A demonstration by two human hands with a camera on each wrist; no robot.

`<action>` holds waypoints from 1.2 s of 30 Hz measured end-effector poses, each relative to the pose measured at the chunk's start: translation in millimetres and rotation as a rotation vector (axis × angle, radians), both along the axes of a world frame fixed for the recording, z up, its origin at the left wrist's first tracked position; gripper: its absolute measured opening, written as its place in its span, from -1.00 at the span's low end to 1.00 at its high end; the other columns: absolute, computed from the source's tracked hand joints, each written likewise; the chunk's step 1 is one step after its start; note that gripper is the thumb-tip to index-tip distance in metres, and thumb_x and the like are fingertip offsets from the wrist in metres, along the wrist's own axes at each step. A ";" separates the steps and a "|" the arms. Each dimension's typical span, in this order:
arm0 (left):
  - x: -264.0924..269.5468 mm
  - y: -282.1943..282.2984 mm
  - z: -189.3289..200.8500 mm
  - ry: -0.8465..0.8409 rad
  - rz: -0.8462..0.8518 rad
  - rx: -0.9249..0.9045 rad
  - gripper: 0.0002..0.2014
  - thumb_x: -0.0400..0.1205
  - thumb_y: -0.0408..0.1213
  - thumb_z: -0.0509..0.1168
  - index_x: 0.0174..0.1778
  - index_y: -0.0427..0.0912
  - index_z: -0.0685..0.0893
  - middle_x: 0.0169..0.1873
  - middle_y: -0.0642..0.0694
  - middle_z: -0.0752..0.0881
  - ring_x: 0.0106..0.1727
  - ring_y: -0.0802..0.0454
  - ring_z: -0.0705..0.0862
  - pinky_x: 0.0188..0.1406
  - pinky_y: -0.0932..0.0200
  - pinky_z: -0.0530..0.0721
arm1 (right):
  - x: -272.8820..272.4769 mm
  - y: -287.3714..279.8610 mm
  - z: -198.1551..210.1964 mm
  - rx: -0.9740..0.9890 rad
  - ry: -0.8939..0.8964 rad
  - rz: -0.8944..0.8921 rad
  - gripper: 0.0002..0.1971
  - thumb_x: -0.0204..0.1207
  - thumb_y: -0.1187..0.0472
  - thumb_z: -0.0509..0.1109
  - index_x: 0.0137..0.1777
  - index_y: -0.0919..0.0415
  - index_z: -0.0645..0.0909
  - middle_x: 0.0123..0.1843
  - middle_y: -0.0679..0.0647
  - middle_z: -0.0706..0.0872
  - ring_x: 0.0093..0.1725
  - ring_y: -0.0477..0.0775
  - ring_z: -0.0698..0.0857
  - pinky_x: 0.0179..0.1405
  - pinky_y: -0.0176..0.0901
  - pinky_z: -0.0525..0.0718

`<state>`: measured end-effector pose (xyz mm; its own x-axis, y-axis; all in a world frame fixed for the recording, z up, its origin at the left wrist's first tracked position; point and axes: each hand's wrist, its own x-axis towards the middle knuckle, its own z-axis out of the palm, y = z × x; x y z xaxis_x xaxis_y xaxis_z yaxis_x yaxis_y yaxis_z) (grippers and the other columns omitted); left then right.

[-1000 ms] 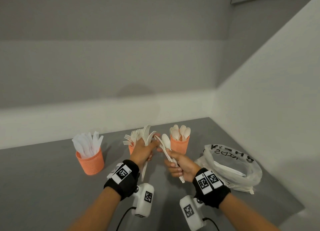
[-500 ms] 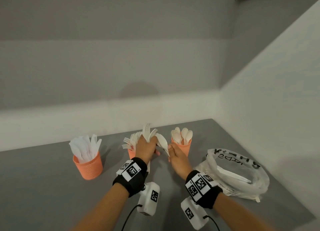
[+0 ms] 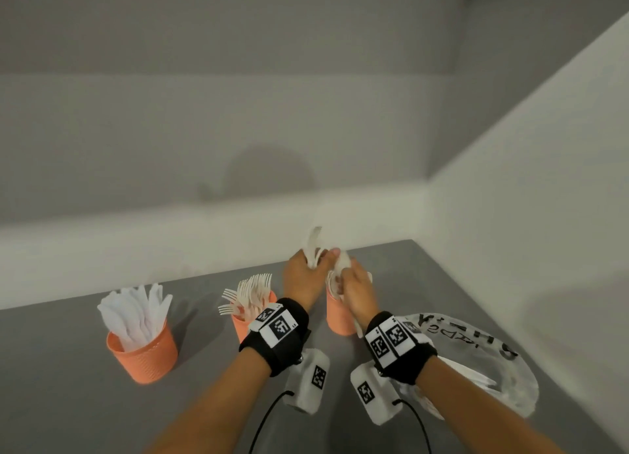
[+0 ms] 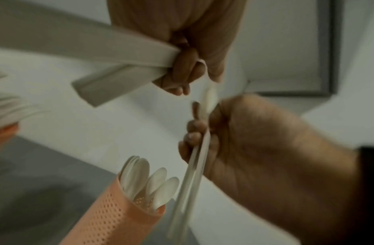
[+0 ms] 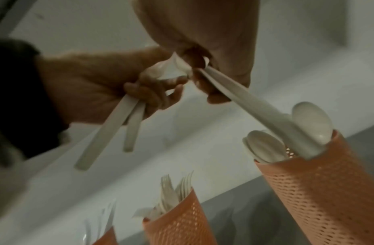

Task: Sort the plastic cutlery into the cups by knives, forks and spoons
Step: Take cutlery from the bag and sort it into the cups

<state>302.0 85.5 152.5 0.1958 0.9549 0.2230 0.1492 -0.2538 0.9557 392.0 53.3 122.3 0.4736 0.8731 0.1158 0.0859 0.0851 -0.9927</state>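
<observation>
- The right hand (image 3: 357,290) grips a small bunch of spoons (image 5: 263,107) by the bowl end, fingers curled round them, handles pointing down into the right-most orange cup (image 3: 340,314), the one with spoons in it.
- The left hand (image 3: 303,276) is closed round two or three more pieces (image 5: 110,129), just beside the right hand and above the same cup. What kind they are cannot be told from the blurred frames.
- To do this step well, I would line the handles up inside the rim before letting go, then release them low, since the light cup looks easy to tip.
- The left hand should keep its pieces clear of the cup mouth.
- The middle cup (image 3: 248,324) holds forks and the left cup (image 3: 146,355) holds knives; both stand apart on the grey worktop (image 3: 68,402).
- A clear plastic bag (image 3: 493,361) lies to the right with black lettering on it, seen upside down and too warped to read.
- The wrist bands (image 3: 279,327) carry black-and-white square code tags, with no readable words.
</observation>
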 end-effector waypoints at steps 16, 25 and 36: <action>-74.0 80.2 -38.8 -0.315 0.401 -0.144 -0.54 0.64 -0.01 0.22 -0.51 -0.22 0.40 -0.63 -0.11 0.43 -0.67 0.20 0.41 -0.51 0.41 0.51 | 38.4 53.5 -43.2 0.038 0.350 -0.246 -0.64 0.54 0.47 -0.03 -0.46 0.23 0.35 -0.66 -0.06 0.42 -0.46 0.06 0.40 -0.26 -0.13 0.46; -67.9 73.0 -92.9 -0.047 0.362 0.051 -0.86 0.55 -0.38 0.37 -0.19 -0.22 0.50 -0.42 -0.03 0.56 -0.37 0.01 0.55 -0.36 0.43 0.52 | 34.1 35.8 -46.9 -0.130 -0.269 -0.145 -0.52 0.17 -0.07 0.05 0.09 0.05 0.45 -0.10 0.00 0.59 -0.05 0.11 0.56 -0.27 -0.34 0.38; -79.7 75.6 -105.8 0.598 0.150 0.388 -0.60 0.53 -0.20 0.08 -0.03 -0.39 0.73 -0.17 -0.31 0.66 -0.15 -0.26 0.63 -0.09 0.12 0.53 | 47.6 39.5 -52.3 -0.438 -1.176 0.024 -0.42 0.41 0.18 0.45 0.44 0.31 0.48 0.44 0.18 0.54 0.48 0.19 0.48 0.54 0.03 0.26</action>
